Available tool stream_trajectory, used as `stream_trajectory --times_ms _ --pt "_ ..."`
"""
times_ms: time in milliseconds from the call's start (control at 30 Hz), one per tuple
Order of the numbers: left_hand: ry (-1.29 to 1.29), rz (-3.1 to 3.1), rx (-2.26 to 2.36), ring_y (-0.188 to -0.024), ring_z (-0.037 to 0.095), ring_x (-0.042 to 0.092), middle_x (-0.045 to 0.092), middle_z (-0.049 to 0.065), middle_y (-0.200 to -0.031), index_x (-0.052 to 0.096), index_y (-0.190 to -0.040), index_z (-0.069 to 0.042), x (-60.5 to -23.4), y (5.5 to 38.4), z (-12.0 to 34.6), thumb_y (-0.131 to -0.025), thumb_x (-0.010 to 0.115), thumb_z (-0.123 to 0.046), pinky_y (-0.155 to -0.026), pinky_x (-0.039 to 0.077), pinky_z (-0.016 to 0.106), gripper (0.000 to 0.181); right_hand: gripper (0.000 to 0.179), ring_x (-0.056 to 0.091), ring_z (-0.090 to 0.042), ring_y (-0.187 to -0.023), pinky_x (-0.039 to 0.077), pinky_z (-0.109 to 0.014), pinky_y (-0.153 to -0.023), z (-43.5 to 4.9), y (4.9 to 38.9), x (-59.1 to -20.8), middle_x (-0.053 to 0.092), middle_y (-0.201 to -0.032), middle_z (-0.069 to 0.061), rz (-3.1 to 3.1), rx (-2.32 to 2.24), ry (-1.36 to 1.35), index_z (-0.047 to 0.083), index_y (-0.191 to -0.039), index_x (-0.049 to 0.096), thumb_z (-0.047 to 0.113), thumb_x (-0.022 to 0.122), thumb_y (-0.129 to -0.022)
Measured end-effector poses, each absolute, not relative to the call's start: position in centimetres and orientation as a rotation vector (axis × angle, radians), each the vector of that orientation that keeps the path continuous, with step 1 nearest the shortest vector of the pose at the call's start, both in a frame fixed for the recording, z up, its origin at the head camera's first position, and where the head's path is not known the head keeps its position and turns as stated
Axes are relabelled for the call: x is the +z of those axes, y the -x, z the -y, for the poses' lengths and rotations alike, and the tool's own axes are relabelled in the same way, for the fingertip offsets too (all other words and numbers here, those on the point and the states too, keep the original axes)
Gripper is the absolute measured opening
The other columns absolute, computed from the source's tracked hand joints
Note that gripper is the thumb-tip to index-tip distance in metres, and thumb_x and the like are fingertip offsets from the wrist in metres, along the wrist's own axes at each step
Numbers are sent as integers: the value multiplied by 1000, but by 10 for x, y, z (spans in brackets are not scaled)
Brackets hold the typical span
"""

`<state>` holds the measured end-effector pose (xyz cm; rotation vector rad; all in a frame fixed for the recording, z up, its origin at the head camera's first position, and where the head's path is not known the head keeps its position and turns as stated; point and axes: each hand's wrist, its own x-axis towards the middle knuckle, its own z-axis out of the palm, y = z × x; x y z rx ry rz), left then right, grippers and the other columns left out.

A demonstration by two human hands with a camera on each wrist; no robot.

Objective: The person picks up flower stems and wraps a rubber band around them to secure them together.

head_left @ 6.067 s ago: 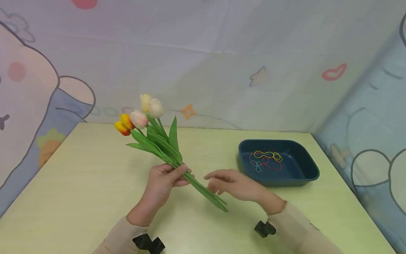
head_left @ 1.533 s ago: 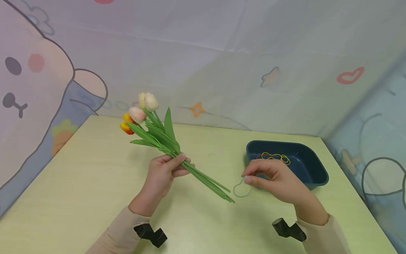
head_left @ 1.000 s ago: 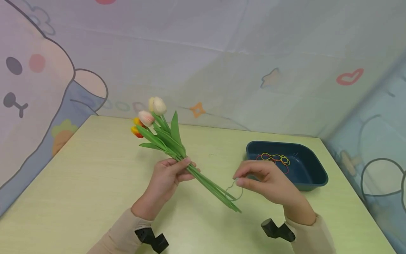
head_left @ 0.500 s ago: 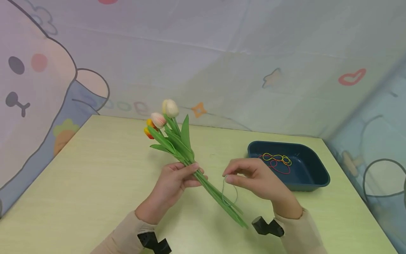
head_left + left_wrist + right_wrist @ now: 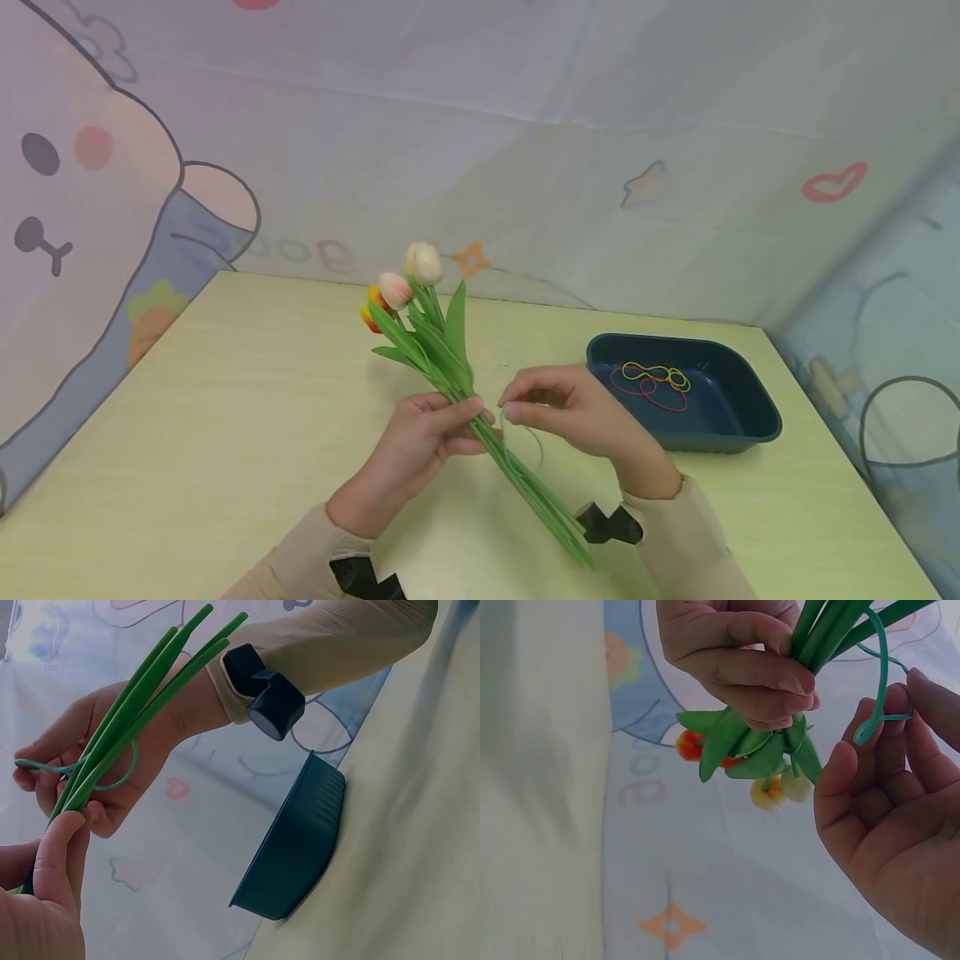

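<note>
My left hand [image 5: 429, 442] grips a bunch of tulips [image 5: 442, 346] around the stems, just under the leaves. The blooms, white, pink and orange-yellow, lean up to the left, and the stem ends slant down to the right. My right hand [image 5: 581, 417] pinches a thin teal rubber band [image 5: 883, 664] between thumb and fingers, close beside the left fingertips. In both wrist views the band's loop passes around the green stems [image 5: 124, 720], hanging loose below the pinch. Part of the left fingers is hidden behind the stems.
On the right of the pale table [image 5: 247, 433] stands a dark blue tray [image 5: 697, 443]. Inside it lie a yellow rubber band [image 5: 643, 372] and a red rubber band [image 5: 667, 407]. A printed cloth [image 5: 480, 150] hangs behind the table.
My right hand took the teal band from the tray, brought it left over the stem ends, and has slid it up the stems. The tulips moved right and tilted steeper.
</note>
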<state>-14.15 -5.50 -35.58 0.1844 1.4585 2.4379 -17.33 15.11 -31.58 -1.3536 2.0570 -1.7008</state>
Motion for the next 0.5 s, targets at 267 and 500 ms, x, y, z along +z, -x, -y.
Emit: stream_trajectory --times_ms 267,500 --pt "-231 -1439 2414 -74 15 72 72 2 -78 72 -82 -10 -358 140 53 -95 56 -1 -74 61 31 22 20 59 -8 -78 54 -23 -71 -143 180 -318 64 -88 -1 -2014 -1716 1297 -9 -96 63 11 62 -95" --pt "-297 -1476 2349 -75 14 72 70 2 -77 70 -83 -8 -357 140 55 -94 57 -2 -78 61 33 19 27 59 -9 -79 54 -24 -72 -143 183 -315 65 -88 5 -2096 -1726 1145 -11 -98 63 16 65 -93"
